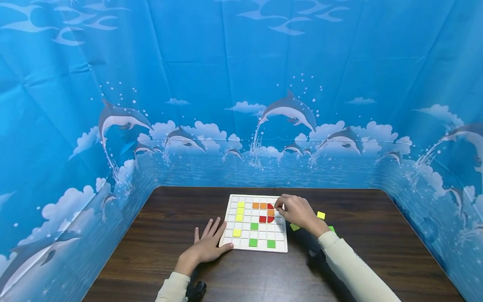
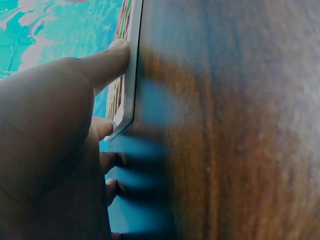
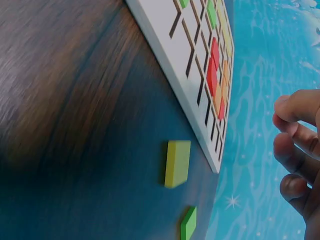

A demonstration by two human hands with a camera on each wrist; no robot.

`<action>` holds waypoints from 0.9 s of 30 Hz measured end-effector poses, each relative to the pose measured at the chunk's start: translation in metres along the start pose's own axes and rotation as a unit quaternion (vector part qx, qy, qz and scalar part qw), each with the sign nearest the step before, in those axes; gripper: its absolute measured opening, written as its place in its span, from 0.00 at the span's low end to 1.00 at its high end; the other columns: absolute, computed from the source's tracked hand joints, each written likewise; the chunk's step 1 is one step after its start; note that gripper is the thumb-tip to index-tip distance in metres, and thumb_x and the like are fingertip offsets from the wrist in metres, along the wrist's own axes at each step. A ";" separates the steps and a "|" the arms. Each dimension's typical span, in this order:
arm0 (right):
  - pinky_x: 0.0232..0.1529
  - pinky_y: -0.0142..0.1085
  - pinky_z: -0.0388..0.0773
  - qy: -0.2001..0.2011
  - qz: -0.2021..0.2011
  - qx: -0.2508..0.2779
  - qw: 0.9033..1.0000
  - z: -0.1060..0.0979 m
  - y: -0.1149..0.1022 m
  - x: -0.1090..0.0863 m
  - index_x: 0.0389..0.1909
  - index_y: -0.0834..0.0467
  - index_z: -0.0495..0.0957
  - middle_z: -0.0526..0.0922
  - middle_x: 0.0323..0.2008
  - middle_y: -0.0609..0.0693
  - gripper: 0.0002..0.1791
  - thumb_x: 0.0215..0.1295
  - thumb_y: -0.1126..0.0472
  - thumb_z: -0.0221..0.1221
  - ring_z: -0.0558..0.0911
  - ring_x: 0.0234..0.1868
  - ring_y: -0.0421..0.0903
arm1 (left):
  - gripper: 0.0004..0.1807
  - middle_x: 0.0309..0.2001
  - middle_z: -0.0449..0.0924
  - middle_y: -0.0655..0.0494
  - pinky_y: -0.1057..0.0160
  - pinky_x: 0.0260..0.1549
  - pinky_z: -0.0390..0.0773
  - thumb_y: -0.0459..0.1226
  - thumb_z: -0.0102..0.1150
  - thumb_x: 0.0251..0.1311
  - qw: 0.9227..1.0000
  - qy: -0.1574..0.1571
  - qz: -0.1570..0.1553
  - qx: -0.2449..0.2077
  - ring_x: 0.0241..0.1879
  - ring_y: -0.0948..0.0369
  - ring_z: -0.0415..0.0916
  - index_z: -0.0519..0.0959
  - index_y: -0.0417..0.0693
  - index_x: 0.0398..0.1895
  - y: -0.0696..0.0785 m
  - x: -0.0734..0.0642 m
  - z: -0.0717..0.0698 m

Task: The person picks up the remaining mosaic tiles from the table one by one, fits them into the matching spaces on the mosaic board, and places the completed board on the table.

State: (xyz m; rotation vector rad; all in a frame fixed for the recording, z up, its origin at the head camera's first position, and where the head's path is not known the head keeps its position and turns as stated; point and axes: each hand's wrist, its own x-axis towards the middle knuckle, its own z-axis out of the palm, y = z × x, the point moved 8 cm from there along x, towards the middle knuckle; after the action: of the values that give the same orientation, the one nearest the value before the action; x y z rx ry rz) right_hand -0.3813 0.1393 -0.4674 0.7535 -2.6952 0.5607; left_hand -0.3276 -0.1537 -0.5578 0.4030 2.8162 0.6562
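Note:
A white square grid board (image 1: 279, 243) lies on the table, with yellow tiles (image 1: 239, 217) at its left, green tiles (image 1: 253, 242) lower down and orange tiles (image 1: 255, 205) near the top. Red pieces (image 1: 262, 219), some with a rounded side, sit right of the middle. My left hand (image 1: 207, 245) has its fingers spread; the thumb (image 2: 112, 62) and a finger touch the board's left corner and edge. Above the board's upper right hovers my right hand (image 1: 298, 212), fingers loosely bent, thumb and index tips close together. No piece shows between them in the right wrist view.
Right of the board lie loose tiles: a yellow one (image 1: 321, 215), another yellow one (image 3: 177, 164) near the board's edge, and a green one (image 3: 188, 223). The dark wooden table (image 1: 151, 235) is enclosed by a blue dolphin-print curtain (image 1: 211, 84).

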 end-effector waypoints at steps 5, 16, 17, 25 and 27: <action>0.26 0.29 0.70 0.012 0.009 -0.002 1.000 -0.008 0.011 -0.010 0.40 0.52 0.91 0.87 0.36 0.42 0.03 0.67 0.61 0.72 0.74 0.27 0.34 | 0.51 0.89 0.40 0.46 0.20 0.74 0.25 0.69 0.52 0.71 1.000 0.000 0.005 -0.003 0.88 0.42 0.31 0.51 0.57 0.89 0.000 0.000 0.000; 0.35 0.42 0.83 0.017 0.041 -0.005 0.999 -0.021 0.042 -0.035 0.40 0.52 0.91 0.89 0.37 0.43 0.03 0.68 0.61 0.72 0.88 0.37 0.46 | 0.53 0.89 0.40 0.46 0.21 0.74 0.24 0.72 0.51 0.69 1.000 0.003 0.003 -0.012 0.87 0.41 0.32 0.51 0.58 0.88 -0.003 -0.001 0.001; 0.35 0.42 0.83 0.017 0.045 -0.005 0.999 -0.022 0.045 -0.037 0.40 0.52 0.91 0.89 0.37 0.43 0.03 0.68 0.61 0.72 0.88 0.37 0.46 | 0.53 0.89 0.40 0.45 0.21 0.74 0.23 0.72 0.51 0.69 1.000 0.002 0.004 -0.014 0.87 0.41 0.31 0.51 0.58 0.88 -0.001 -0.002 0.000; 0.29 0.36 0.77 0.020 0.073 -0.007 0.997 -0.031 0.070 -0.056 0.40 0.53 0.91 0.90 0.37 0.44 0.04 0.67 0.63 0.72 0.80 0.30 0.36 | 0.53 0.89 0.39 0.45 0.20 0.73 0.23 0.73 0.49 0.70 1.000 0.005 0.013 -0.022 0.87 0.40 0.30 0.50 0.58 0.89 -0.001 -0.002 0.001; 0.28 0.37 0.78 0.018 0.080 -0.011 0.997 -0.032 0.077 -0.060 0.41 0.53 0.91 0.90 0.37 0.45 0.04 0.67 0.63 0.71 0.81 0.31 0.37 | 0.53 0.89 0.39 0.46 0.20 0.73 0.23 0.73 0.49 0.70 1.000 0.005 0.011 -0.018 0.87 0.41 0.31 0.50 0.59 0.89 -0.002 -0.001 0.001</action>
State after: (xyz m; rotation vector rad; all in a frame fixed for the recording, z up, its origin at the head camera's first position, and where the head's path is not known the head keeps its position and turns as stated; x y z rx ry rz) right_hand -0.3680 0.2402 -0.4832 0.5185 -2.7388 0.5743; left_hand -0.3266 -0.1549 -0.5595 0.4261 2.8086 0.7130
